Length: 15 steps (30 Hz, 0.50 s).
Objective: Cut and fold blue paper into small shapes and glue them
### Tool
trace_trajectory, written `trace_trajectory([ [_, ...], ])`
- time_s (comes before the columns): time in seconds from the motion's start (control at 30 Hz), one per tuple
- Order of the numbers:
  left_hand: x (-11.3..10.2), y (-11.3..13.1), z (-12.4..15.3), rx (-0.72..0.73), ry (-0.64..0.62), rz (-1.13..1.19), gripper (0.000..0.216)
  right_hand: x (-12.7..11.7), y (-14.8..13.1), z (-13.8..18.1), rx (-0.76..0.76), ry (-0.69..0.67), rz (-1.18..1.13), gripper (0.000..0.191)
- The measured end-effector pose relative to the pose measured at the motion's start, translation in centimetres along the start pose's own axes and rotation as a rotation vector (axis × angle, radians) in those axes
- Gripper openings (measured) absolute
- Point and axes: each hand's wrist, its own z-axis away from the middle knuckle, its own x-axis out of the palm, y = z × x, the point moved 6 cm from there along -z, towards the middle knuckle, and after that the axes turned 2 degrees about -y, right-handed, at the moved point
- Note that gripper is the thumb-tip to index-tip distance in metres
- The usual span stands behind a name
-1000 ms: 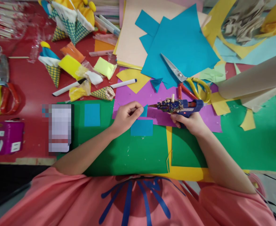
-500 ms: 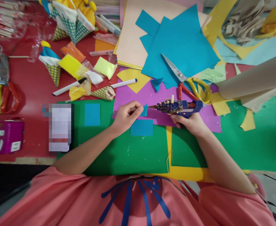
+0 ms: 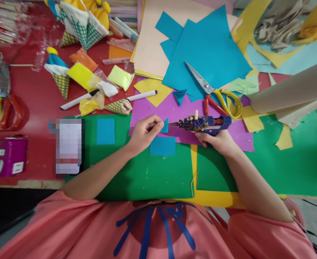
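Between thumb and fingers, my left hand (image 3: pixel 149 131) pinches a small folded piece of blue paper (image 3: pixel 165 126). My right hand (image 3: pixel 215 140) is wrapped round the handle of a dark blue glue gun (image 3: pixel 201 123), its front crusted with dried glue. The nozzle points left, its tip at the right edge of the blue piece; whether they touch I cannot tell. Just below lies a blue paper rectangle (image 3: pixel 162 146) on the green sheet (image 3: pixel 137 180). Another blue square (image 3: pixel 106 131) rests further left. A purple sheet (image 3: pixel 180 138) lies under both hands.
Open scissors (image 3: pixel 207 86) lie beyond the glue gun, on large blue paper (image 3: pixel 201 54). A folded blue piece (image 3: pixel 180 96) is left of them. A phone (image 3: pixel 69 145), second scissors (image 3: pixel 4 97) and a purple power strip (image 3: pixel 6 157) are at left. A paper roll (image 3: pixel 290 88) lies right.
The glue gun has shifted very slightly to the left, its tip still at the small blue piece. Both hands keep their grips, and the rest looks the same.
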Motion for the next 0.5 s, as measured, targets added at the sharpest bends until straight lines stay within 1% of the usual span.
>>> trace_trajectory([
  [0.5, -0.22, -0.19, -0.05, 0.007, 0.022, 0.004, 0.024, 0.00, -0.03, -0.14, -0.008, -0.006, 0.066, 0.021],
])
